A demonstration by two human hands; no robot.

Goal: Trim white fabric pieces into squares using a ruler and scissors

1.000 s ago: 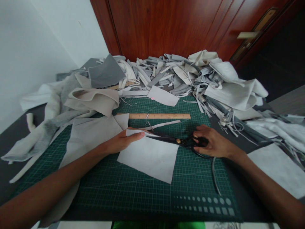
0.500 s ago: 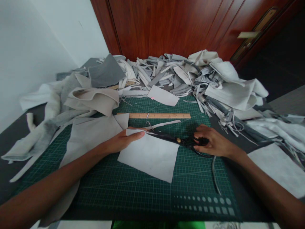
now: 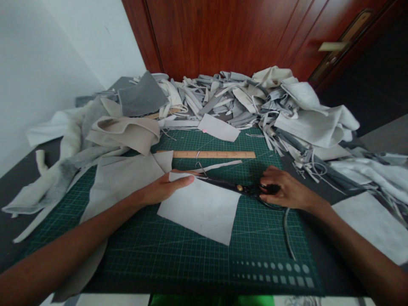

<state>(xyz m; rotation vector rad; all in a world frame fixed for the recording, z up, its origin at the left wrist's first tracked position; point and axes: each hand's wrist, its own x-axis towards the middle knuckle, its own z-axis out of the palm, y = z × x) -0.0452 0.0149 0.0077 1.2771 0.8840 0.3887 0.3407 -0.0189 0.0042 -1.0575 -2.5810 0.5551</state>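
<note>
Black scissors squeezed tight in right hand
Left hand open and flat on white cloth, just beside the scissors

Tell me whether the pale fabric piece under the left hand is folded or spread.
Spread: the pale fabric piece lies flat on the green cutting mat, no fold visible.

A dark table carries a green cutting mat beneath both hands. Beyond the left hand, a wooden ruler lies on the mat, with a heap of fabric scraps farther on. Past the right hand, white cloth lies on the table.
</note>
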